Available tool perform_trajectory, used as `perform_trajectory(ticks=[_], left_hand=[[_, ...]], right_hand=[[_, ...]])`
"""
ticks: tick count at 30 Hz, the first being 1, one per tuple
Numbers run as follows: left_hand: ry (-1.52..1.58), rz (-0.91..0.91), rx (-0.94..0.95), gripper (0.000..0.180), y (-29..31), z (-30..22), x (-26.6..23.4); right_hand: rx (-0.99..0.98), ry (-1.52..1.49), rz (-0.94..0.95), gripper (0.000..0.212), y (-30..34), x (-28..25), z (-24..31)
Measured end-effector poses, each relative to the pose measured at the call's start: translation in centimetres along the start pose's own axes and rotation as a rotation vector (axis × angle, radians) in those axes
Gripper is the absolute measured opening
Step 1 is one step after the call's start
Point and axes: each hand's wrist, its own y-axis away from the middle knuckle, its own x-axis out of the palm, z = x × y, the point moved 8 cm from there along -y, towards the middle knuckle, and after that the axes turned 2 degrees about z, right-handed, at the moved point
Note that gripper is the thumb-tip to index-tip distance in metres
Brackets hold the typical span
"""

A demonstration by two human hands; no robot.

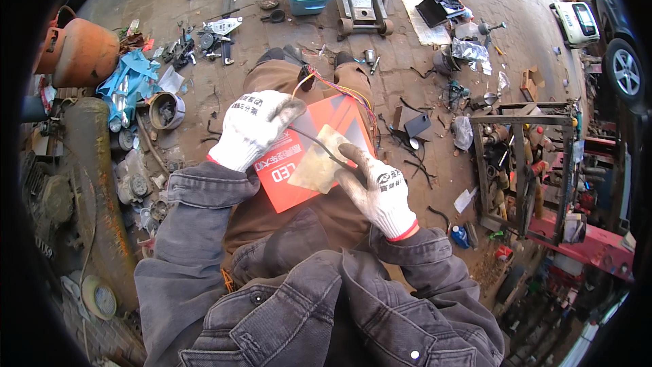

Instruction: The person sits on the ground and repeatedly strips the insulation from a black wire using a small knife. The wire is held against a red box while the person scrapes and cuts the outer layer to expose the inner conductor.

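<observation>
A flat red and grey box (278, 190) lies across my lap, with a worn tan sheet (316, 166) on top of it. My left hand (252, 126), in a white knit glove, is closed on one end of a thin black cable (316, 141). The cable slants over the box and sheet to my right hand (375, 190), whose soiled glove fingers pinch its other end. Beyond the box, a bundle of yellow, orange and purple wires (343, 86) runs over my knees; one strand curves to my left hand. My fingertips are partly hidden.
On the ground ahead stand a blue basin (311, 5) and a floor jack (360, 0). An orange gas cylinder (85, 53) and a round tin (166, 110) are at left. A metal frame (523, 120) holding tools stands at right, amid scattered parts and cable scraps.
</observation>
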Motion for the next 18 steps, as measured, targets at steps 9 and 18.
perform_trajectory(ticks=[9,18], left_hand=[[0.120,-0.008,0.107,0.019,0.2,-2.2,-0.4],[0.717,0.306,-0.172,0.038,-1.2,-4.7,-0.2]], right_hand=[[-0.005,-0.054,-0.028,0.041,-1.3,-0.1,1.4],[-0.074,-0.165,-0.152,0.025,-1.0,-1.6,0.9]])
